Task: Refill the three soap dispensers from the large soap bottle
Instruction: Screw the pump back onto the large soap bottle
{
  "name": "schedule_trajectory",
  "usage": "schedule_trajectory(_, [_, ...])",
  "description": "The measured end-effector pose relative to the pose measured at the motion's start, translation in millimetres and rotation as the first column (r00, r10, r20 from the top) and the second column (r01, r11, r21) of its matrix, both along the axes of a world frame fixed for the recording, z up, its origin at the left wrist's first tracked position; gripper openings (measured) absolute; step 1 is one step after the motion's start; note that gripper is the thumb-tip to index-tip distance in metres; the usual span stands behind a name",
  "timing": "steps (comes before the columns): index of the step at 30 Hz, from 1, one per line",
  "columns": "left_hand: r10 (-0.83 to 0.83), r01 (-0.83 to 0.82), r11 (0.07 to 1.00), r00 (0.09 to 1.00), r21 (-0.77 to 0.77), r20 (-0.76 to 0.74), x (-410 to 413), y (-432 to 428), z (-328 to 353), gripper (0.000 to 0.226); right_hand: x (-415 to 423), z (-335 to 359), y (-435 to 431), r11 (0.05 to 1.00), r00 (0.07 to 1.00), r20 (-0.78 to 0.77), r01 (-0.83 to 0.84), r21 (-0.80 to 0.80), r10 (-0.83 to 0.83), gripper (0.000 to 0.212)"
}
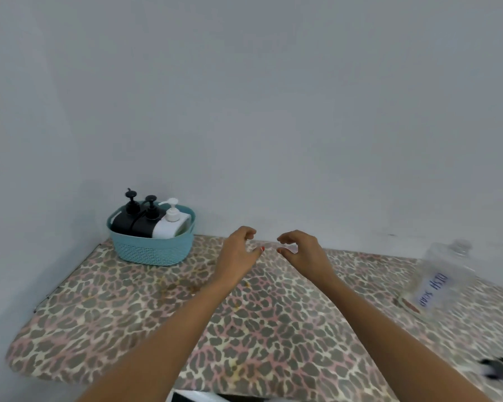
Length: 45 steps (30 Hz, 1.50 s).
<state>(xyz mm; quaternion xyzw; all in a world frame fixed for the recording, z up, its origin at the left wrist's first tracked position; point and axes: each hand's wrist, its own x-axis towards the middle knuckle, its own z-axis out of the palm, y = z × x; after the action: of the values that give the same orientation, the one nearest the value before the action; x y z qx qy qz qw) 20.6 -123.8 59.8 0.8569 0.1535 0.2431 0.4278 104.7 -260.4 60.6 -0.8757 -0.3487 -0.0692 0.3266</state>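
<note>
Hands: left hand [240,246] and right hand [299,250] are hovering near the table's [244,329] far edge, fingers loosely curled, holding nothing.
Dispensers: two black dispensers [122,223] and a white dispenser [169,226] are standing in a teal woven-textured basket [154,250] at the far left corner.
Large soap bottle [439,280]: clear plastic, blurred, is sitting at the right edge and showing a handwritten "DISH SOAP" label.
Table: is wearing a leopard-print cover.

Leopard-print table [273,329], teal basket [153,250]

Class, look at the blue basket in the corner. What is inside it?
Inside the blue basket are three pump dispensers: a left black dispenser, a middle black dispenser and a white dispenser. The basket wall hides their lower parts, so soap levels cannot be seen.
</note>
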Motion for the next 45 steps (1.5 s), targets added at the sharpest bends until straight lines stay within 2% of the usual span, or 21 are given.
schedule_trajectory(13, [-0.252, 0.251, 0.966, 0.968, -0.066, -0.016, 36, -125, -12, 0.039, 5, -15, -153, 0.936, 0.939, 0.011, 0.342, 0.085, -0.344, 0.026])
schedule_trajectory(18, [-0.334, 0.330, 0.941, 0.942, -0.074, -0.042, 54, -166, -17, 0.040, 8, -27, -201, 0.864, 0.878, -0.010, 0.472, 0.177, -0.478, 0.024])
schedule_trajectory(26, [-0.421, 0.408, 0.903, 0.904, -0.136, -0.079, 93, -220, -24, 0.040, 26, -47, -253, 0.691, 0.747, -0.124, 0.655, 0.308, -0.653, 0.025])
schedule_trajectory(31, [-0.451, 0.432, 0.887, 0.887, -0.164, -0.099, 123, -247, -28, 0.047, 43, -58, -268, 0.625, 0.711, -0.210, 0.695, 0.356, -0.671, 0.035])
schedule_trajectory(36, [-0.489, 0.454, 0.864, 0.859, -0.217, -0.148, 149, -264, -34, 0.059, 60, -63, -274, 0.589, 0.694, -0.266, 0.713, 0.381, -0.669, 0.057])
schedule_trajectory(41, [-0.534, 0.480, 0.834, 0.826, -0.274, -0.178, 164, -271, -38, 0.064, 73, -70, -275, 0.625, 0.728, -0.333, 0.685, 0.373, -0.599, 0.071])
schedule_trajectory(45, [-0.580, 0.506, 0.792, 0.799, -0.343, -0.159, 169, -276, -39, 0.059, 79, -75, -273, 0.655, 0.763, -0.374, 0.646, 0.392, -0.528, 0.069])
